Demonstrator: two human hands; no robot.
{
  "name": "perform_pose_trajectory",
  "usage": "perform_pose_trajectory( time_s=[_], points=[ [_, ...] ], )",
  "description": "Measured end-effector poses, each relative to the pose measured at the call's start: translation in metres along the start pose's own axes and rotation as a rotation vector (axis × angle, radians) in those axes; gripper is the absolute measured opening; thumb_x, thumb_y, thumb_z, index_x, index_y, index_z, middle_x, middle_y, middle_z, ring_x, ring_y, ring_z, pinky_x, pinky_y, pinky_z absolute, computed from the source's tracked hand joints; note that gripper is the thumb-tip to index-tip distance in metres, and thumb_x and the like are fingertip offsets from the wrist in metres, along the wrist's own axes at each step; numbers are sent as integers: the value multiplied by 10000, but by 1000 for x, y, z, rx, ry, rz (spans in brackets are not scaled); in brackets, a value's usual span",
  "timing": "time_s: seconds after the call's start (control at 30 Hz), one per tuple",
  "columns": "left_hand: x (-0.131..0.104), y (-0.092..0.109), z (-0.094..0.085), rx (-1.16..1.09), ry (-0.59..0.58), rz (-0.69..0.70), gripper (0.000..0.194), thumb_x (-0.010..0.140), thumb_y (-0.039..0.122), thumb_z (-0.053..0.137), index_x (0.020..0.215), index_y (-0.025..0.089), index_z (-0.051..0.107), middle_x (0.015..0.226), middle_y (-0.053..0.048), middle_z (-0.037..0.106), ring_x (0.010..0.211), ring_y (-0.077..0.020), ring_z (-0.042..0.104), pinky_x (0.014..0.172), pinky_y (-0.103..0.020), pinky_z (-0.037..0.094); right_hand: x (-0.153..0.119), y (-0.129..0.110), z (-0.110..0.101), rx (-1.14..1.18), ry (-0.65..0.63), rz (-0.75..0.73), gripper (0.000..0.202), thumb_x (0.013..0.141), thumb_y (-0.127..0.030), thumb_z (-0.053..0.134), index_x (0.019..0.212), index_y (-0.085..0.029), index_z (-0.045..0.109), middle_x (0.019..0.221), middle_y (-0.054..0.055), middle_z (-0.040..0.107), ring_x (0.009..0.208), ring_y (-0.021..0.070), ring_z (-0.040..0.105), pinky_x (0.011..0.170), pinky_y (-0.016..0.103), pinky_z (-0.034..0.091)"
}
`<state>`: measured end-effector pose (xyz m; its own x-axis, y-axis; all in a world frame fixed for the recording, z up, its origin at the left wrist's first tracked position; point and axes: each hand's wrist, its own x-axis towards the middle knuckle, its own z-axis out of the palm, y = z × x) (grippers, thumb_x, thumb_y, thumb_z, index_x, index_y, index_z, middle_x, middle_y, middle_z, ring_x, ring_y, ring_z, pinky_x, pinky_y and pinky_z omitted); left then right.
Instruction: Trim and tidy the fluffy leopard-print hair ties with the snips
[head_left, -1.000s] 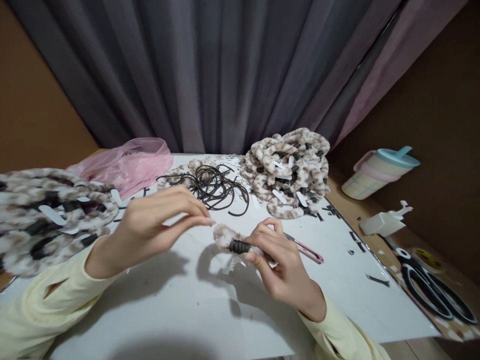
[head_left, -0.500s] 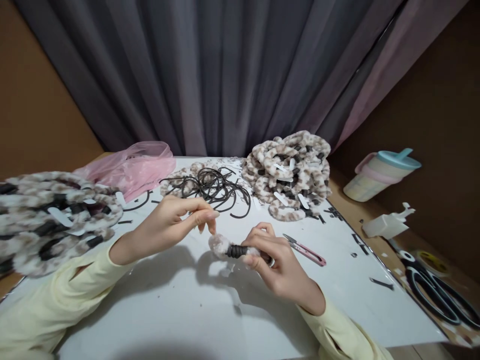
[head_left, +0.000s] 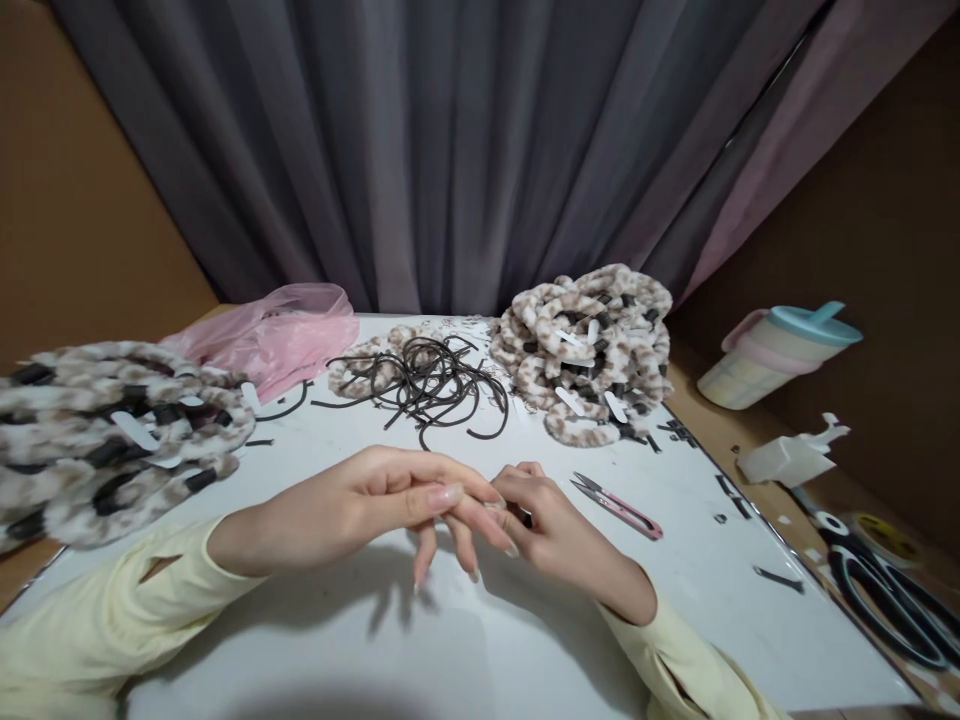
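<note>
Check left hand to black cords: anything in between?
Nothing visible. The black cords lie in a tangle on the white table, just beyond the left hand. One loose strand trails toward that hand; whether it touches, I can't tell.

Pale yellow sleeves [head_left: 97, 632] have open slits [head_left: 160, 568] near the cuffs [head_left: 219, 553].

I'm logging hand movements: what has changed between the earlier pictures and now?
The left hand moved rightward to overlap the right hand, now hiding the fluffy white-and-brown piece bound with black cord; whether the right hand still grips it can't be seen. The right hand, the tangled thin black cords and the pink-handled metal snips stayed put.
</note>
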<state>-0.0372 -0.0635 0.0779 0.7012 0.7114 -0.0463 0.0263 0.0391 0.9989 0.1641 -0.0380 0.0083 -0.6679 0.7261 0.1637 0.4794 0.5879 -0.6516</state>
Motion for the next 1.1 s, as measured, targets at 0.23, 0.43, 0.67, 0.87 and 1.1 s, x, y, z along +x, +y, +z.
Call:
perform_pose_trajectory(
  time_s=[0.23,0.43,0.67,0.87,1.1],
  points=[
    [-4,-1,-4,112,227,-178,309,793,351,587,580,155,478,330,59,502,252,-37,360,303,-138,220,-1,1,-6,48,65,-119,92,852,-168,533,882,-171,620,744,14,615,713,143,522,717,314,340],
    [0,-5,-13,138,279,-206,366,790,386,582,529,134,530,294,40,481,258,-31,315,318,-152,187,-3,1,-8,65,157,-200,102,858,-198,535,911,-173,618,786,40,639,788,171,542,734,346,364],
    [8,-16,-15,-195,166,-211,491,894,477,375,875,99,687,874,-137,708,639,-132,651,576,-201,501,0,1,-7,66,264,0,215,906,-277,443,1039,-193,589,1016,83,642,961,206,556,834,377,394],
    [14,-19,-7,-466,-145,-311,739,874,612,143,1044,105,653,1107,-131,632,1056,-181,580,988,-295,387,-4,-27,-12,88,200,-165,206,877,-271,497,1034,-176,591,856,59,660,765,156,586,697,257,447],
    [15,-22,-1,-632,-231,-431,707,879,602,179,911,89,666,1101,-127,620,1104,-192,543,1029,-331,336,-7,-32,-9,186,145,-196,250,897,-211,420,815,-150,648,656,31,643,534,97,546,515,180,408]
  ],
)
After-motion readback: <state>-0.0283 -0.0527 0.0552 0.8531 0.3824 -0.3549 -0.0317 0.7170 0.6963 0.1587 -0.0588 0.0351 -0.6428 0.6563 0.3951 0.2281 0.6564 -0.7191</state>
